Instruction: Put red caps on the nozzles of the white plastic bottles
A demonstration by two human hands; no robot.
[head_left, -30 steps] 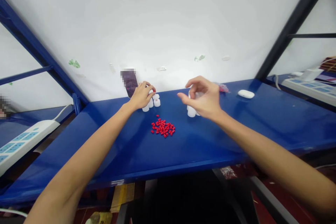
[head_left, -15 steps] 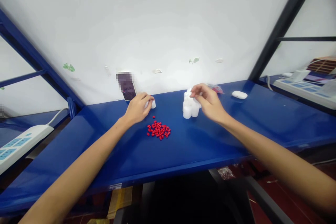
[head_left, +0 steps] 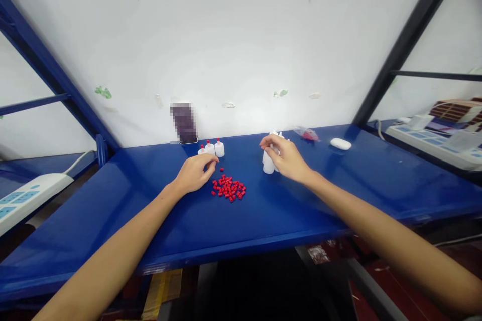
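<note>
Three white bottles with red tips stand in a row at the back, left of centre. Just in front of them is my left hand, its thumb and forefinger curved with a gap between the tips and nothing visible in them. A pile of small red caps lies to its right, with one cap apart. My right hand reaches over a cluster of white bottles and partly covers it; the fingers are bent, and whether they grip a bottle is hidden.
A phone leans on the wall behind the blue table. At the back right lie a clear bag with red content and a white oval case. Power strips stand at the far left and far right.
My left hand has drawn back slightly from the red-tipped bottles, which now show. My right hand has moved left and a little lower over the white cluster. The view has shifted slightly.
</note>
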